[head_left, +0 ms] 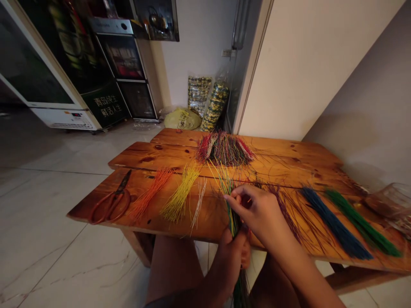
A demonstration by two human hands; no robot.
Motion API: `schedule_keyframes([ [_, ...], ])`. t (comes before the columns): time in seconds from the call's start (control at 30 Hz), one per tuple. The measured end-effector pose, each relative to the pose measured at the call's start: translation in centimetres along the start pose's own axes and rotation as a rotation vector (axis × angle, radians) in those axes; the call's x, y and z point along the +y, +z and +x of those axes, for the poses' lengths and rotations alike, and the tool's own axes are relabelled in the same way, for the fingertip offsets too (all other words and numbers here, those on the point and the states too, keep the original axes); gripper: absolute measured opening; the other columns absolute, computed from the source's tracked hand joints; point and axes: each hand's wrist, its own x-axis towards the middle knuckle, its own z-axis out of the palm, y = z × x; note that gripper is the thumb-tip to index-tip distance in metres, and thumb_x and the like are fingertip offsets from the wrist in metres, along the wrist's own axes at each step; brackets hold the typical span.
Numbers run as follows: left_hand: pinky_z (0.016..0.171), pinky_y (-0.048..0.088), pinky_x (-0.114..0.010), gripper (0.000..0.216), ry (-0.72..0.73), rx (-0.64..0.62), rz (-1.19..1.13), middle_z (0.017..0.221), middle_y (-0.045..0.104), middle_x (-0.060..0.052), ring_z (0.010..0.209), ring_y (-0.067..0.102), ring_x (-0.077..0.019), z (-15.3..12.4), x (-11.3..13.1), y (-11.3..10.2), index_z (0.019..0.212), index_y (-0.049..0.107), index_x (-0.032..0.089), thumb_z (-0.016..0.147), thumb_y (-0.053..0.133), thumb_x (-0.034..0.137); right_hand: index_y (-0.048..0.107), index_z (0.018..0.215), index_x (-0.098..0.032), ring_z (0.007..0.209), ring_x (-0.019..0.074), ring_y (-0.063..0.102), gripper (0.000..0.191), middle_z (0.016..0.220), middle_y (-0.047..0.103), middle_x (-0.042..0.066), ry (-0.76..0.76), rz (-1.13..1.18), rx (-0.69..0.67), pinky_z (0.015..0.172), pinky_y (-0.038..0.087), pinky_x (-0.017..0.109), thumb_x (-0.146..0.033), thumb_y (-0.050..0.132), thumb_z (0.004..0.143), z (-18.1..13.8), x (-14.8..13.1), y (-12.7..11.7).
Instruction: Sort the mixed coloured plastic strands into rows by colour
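Note:
My left hand (233, 256) is closed around a bundle of mixed-colour thin strands (228, 192) at the near edge of the wooden table (289, 156). My right hand (253, 209) pinches strands at the top of that bundle. Sorted rows lie on the table: orange strands (150, 194), yellow strands (181, 192), a few white strands (199, 203), purple strands (285, 211), blue strands (334, 222) and green strands (359, 222). An unsorted mixed heap (224, 149) sits at the back of the table.
Red-handled scissors (112, 201) lie at the table's left end. A clear plastic bag (390, 203) sits at the right end by the wall. Beyond are a tiled floor, a glass-door cooler (64, 64), a yellow bag (181, 119) and patterned sacks (208, 102).

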Motion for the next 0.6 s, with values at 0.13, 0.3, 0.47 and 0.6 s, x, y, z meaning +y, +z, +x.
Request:
schedule_keyframes([
  [0.13,0.034,0.01,-0.018,0.044,0.064,-0.001,-0.013,0.043,0.025,0.014,0.035,0.014,-0.0018,-0.1,-0.5,-0.4,0.07,0.035,0.021,0.068,0.06,0.057,0.06,0.068,-0.019,0.052,0.0103,0.053,0.013,0.057,0.057,-0.004,0.027,0.077,-0.024,0.055,0.039,0.022,-0.027,0.059,0.079,-0.1,0.0,0.0],
  [0.3,0.034,0.012,-0.018,0.045,0.068,-0.018,-0.033,0.044,0.026,0.014,0.035,0.015,-0.0016,-0.1,-0.4,-0.5,0.072,0.035,0.021,0.066,0.061,0.057,0.063,0.071,-0.019,0.057,0.0125,0.056,0.022,0.061,0.059,-0.001,0.131,0.311,-0.074,0.056,0.042,0.023,-0.037,0.057,0.081,-0.4,0.6,-0.3],
  [0.47,0.034,0.011,-0.018,0.048,0.049,-0.072,-0.029,0.044,0.024,0.015,0.035,0.015,-0.0016,-0.3,0.3,-0.2,0.073,0.035,0.021,0.064,0.062,0.059,0.063,0.073,-0.018,0.058,0.012,0.056,0.021,0.064,0.059,-0.001,0.295,0.687,-0.04,0.056,0.048,0.022,-0.039,0.065,0.074,-0.4,1.2,-0.2],
  [0.6,0.034,0.01,-0.018,0.051,0.017,-0.097,0.001,0.043,0.023,0.015,0.035,0.013,-0.0015,-0.4,0.1,-0.1,0.07,0.031,0.022,0.062,0.063,0.061,0.063,0.073,-0.018,0.057,0.0099,0.055,0.017,0.064,0.058,-0.002,0.323,0.83,0.034,0.054,0.049,0.02,-0.035,0.069,0.071,0.4,2.2,-0.4],
])
